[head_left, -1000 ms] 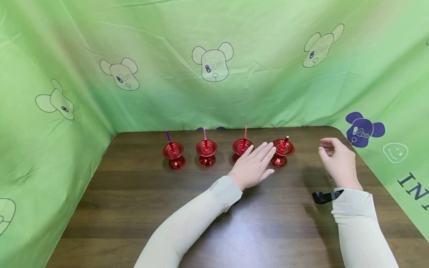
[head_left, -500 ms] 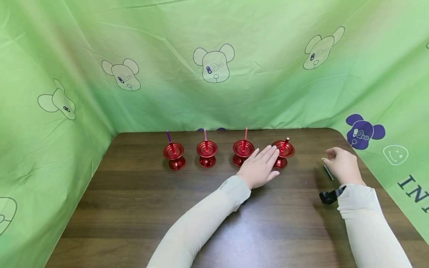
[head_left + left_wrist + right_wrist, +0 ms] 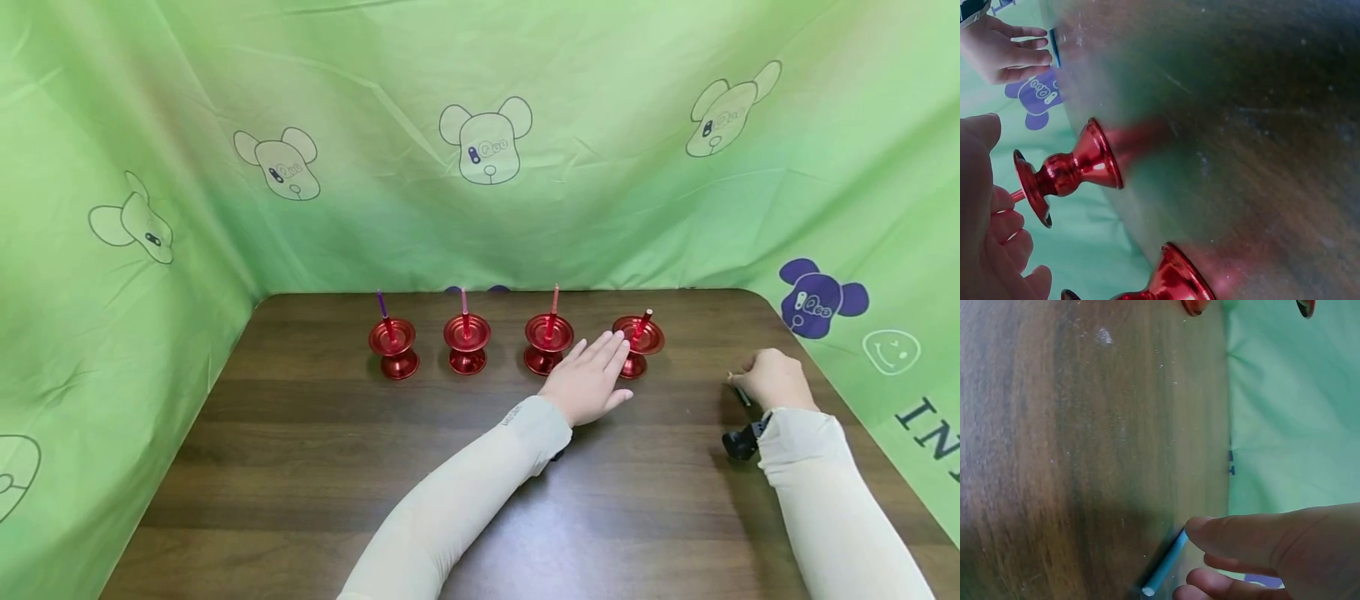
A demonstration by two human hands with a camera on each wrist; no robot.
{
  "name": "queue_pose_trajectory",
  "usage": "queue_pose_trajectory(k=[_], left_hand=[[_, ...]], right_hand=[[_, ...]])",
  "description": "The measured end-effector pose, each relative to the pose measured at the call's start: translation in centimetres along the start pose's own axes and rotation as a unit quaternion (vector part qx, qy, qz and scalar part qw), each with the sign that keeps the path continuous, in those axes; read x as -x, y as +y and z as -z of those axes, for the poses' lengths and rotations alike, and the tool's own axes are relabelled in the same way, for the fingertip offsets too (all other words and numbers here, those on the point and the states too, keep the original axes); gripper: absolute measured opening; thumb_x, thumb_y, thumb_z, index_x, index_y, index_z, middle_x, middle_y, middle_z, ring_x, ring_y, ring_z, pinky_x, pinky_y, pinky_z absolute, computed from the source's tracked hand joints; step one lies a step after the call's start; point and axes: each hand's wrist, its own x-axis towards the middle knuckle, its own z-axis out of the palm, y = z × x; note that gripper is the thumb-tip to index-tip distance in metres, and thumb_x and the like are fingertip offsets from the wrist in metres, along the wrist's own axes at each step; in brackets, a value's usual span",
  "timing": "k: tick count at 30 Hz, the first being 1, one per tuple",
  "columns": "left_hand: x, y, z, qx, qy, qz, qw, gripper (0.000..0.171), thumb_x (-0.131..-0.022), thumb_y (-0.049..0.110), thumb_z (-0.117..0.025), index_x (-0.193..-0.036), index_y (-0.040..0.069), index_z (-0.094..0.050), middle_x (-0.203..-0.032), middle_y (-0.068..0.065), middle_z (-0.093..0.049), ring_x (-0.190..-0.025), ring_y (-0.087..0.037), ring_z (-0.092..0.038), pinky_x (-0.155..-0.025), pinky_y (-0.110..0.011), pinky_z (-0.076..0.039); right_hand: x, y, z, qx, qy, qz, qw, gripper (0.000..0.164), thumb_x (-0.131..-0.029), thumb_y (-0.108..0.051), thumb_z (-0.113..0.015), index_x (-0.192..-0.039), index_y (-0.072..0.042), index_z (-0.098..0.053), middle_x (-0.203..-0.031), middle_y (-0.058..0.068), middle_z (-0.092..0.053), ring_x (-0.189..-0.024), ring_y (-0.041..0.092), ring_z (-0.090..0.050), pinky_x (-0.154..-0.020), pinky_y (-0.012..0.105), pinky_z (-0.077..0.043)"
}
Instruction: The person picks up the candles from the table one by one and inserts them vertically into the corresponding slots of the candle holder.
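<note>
My left hand (image 3: 587, 382) is held flat in front of the rightmost red metal candle holder (image 3: 651, 342), fingers straight and partly hiding it. A short red candle (image 3: 645, 319) with a pale tip stands in that holder. In the left wrist view the fingers lie near the candle above the holder's dish (image 3: 1032, 187); contact is unclear. My right hand (image 3: 776, 381) is low at the table's right side, over a thin blue-green candle (image 3: 1165, 565) lying on the wood. Its thumb (image 3: 1200, 530) is at the candle's far end, with the other fingers apart from the thumb.
Three more red candle holders stand in a row leftward, with a purple candle (image 3: 382, 303), a pink candle (image 3: 464, 302) and a coral candle (image 3: 556, 298). Green printed cloth (image 3: 360, 208) surrounds the brown wooden table (image 3: 300, 467) at the back and sides.
My right hand has moved slightly right and down to the blue-green candle, which has come into view beneath it. My left hand has shifted a little right, staying flat by the rightmost holder.
</note>
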Motion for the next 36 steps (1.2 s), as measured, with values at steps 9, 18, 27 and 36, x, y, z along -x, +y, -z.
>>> queue_pose_trajectory(k=[9, 18, 27, 36], left_hand=[[-0.1, 0.0, -0.1, -0.005, -0.01, -0.001, 0.9999, 0.074, -0.105, 0.06, -0.034, -0.164, 0.019, -0.017, -0.17, 0.005, -0.011, -0.156, -0.01, -0.007, -0.123, -0.032, -0.019], [-0.4, 0.3, -0.5, -0.012, -0.009, -0.001, 0.9999, 0.074, -0.105, 0.06, -0.034, -0.165, 0.02, -0.016, -0.171, 0.006, -0.008, -0.156, -0.009, -0.006, -0.123, -0.032, -0.019], [-0.4, 0.7, -0.4, -0.012, -0.022, -0.002, 0.9997, 0.075, -0.105, 0.06, -0.033, -0.165, 0.02, -0.013, -0.171, 0.006, -0.006, -0.156, -0.009, -0.003, -0.123, -0.032, -0.018], [-0.3, 0.6, -0.3, -0.013, -0.026, -0.002, 0.9996, 0.074, -0.105, 0.06, -0.033, -0.165, 0.02, -0.015, -0.171, 0.006, -0.007, -0.156, -0.009, -0.004, -0.123, -0.031, -0.018]], right_hand=[[0.1, -0.3, -0.4, -0.002, 0.009, 0.006, 1.0, 0.019, -0.081, -0.008, -0.069, -0.083, 0.011, -0.07, -0.086, 0.032, -0.068, -0.088, 0.064, -0.059, -0.072, 0.064, -0.049], [0.3, -0.2, -0.5, -0.002, 0.017, -0.021, 1.0, 0.016, -0.081, -0.007, -0.06, -0.078, 0.007, -0.068, -0.083, 0.032, -0.066, -0.082, 0.06, -0.061, -0.062, 0.06, -0.05], [-0.1, -0.1, -0.8, -0.005, 0.021, -0.018, 1.0, 0.018, -0.081, -0.006, -0.059, -0.082, 0.009, -0.068, -0.087, 0.034, -0.066, -0.082, 0.059, -0.061, -0.064, 0.06, -0.05], [-0.7, 0.1, -1.2, 0.001, 0.017, -0.01, 1.0, 0.018, -0.077, -0.006, -0.058, -0.059, -0.005, -0.057, -0.064, 0.017, -0.058, -0.062, 0.041, -0.058, -0.056, 0.053, -0.047]])
